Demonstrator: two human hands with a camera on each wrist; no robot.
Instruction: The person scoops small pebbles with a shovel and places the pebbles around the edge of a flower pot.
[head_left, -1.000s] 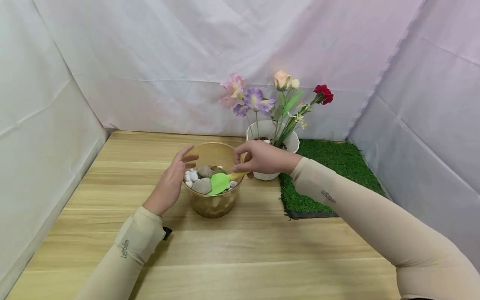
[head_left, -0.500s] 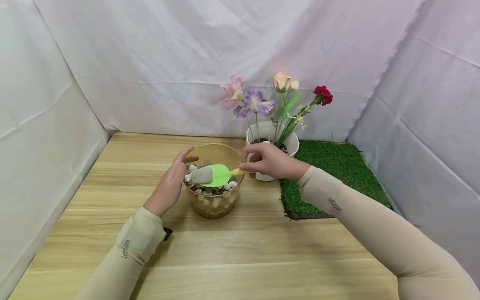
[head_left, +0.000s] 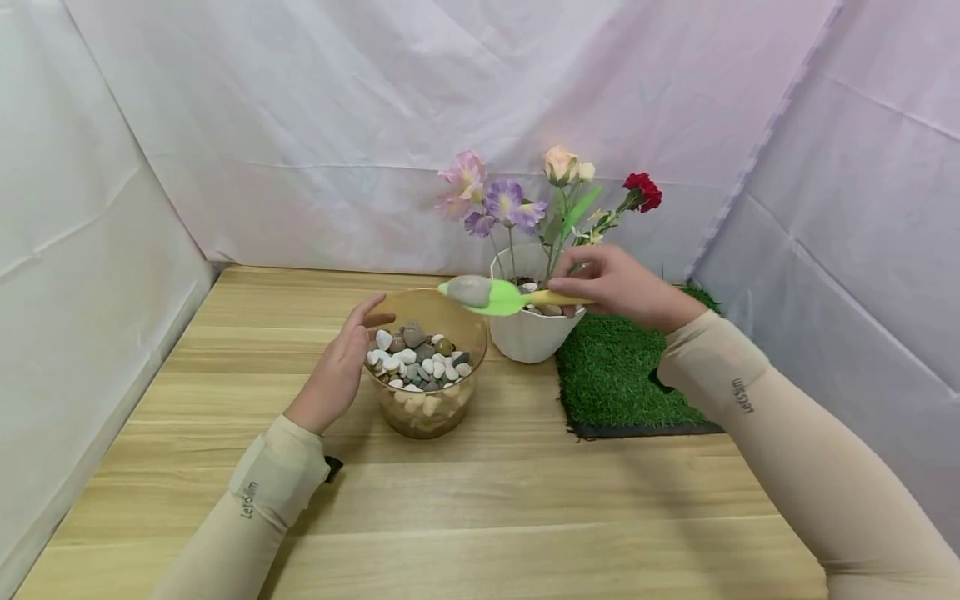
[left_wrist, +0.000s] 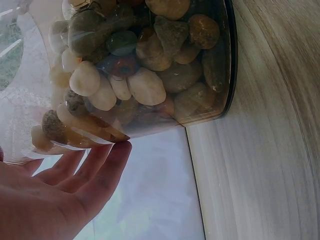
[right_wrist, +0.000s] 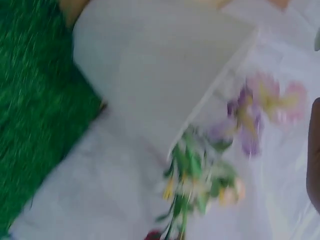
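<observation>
My right hand (head_left: 626,283) grips the yellow handle of a small trowel (head_left: 504,297) with a green blade. A grey stone (head_left: 469,292) lies on the blade, which is raised between the gold see-through bucket and the white pot. My left hand (head_left: 339,371) rests its fairly straight fingers against the left side of the bucket (head_left: 427,423); the left wrist view shows fingertips (left_wrist: 120,149) touching its clear wall. Pebbles (head_left: 420,358), white, grey and brown, partly fill the bucket. Artificial flowers (head_left: 510,202) stand in the white pot (head_left: 525,340), whose right side the right hand overlaps.
A green artificial turf mat (head_left: 622,375) lies right of the pot, under the right forearm. The wooden table (head_left: 450,533) meets a white cloth backdrop (head_left: 300,208) behind, with cloth walls on both sides.
My right hand has lifted the trowel with the grey stone out of the bucket, up and to the right toward the white pot. The left hand has stayed at the bucket.
</observation>
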